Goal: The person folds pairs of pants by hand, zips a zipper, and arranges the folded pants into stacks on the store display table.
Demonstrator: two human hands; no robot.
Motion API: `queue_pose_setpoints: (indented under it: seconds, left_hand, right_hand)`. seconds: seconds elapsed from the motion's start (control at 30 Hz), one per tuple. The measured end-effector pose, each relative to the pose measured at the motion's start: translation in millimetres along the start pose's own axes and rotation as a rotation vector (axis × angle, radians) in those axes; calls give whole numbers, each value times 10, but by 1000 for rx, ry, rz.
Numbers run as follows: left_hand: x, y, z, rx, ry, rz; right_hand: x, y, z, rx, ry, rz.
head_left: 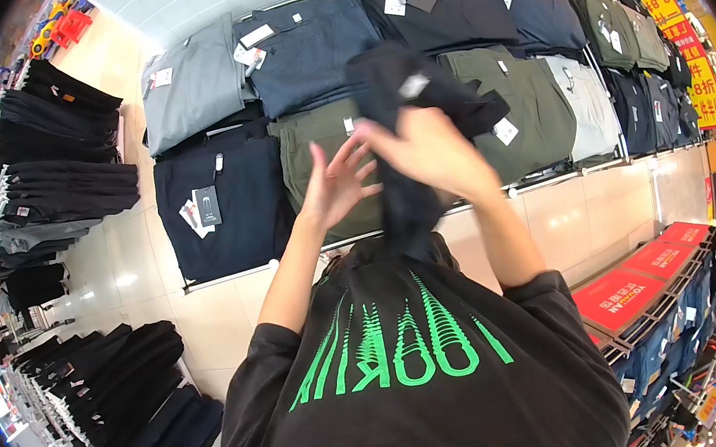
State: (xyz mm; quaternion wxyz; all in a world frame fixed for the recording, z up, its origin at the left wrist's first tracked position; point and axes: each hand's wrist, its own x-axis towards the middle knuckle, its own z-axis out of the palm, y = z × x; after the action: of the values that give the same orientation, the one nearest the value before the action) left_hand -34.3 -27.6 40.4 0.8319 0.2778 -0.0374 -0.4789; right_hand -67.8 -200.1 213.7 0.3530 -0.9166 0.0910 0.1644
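A pair of black trousers (407, 191), bunched and smeared by motion, hangs in front of my chest with a white label near its top. My right hand (438, 154) lies across the trousers and grips them; some of its fingers are blurred or hidden against the dark cloth. My left hand (337, 182) is open just left of them, palm up and fingers spread, its fingertips close to the cloth's edge. Behind the hands lie folded olive trousers (532, 120) and another olive pair (302, 155), with folded navy trousers (228, 207) farther left.
A display table edged by a metal rail (232, 278) carries rows of folded, tagged trousers. Racks of dark hanging trousers (64, 204) stand left, with more (122, 400) at lower left. At lower right is a jeans rack with red signs (618, 295). Yellow price signs (700, 87) hang right.
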Motion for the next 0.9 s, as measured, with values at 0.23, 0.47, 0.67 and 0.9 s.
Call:
queue_pose_setpoints:
  seconds: [0.23,0.47,0.67,0.9]
  left_hand:
    - [-291,-69,-1085,-63,454,-33]
    - [-352,-80,-1071,186,527,25]
    - [-260,-269,-976,525,659,176]
    - [-136,-498,-1207,980,938,271]
  right_hand:
    - [1038,927,1252,537,8,-57]
    - [693,1555,1475,658,-77,44]
    - [613,1512,1659,112,175,-356]
    - [667,1413,2174,-684,211,-602]
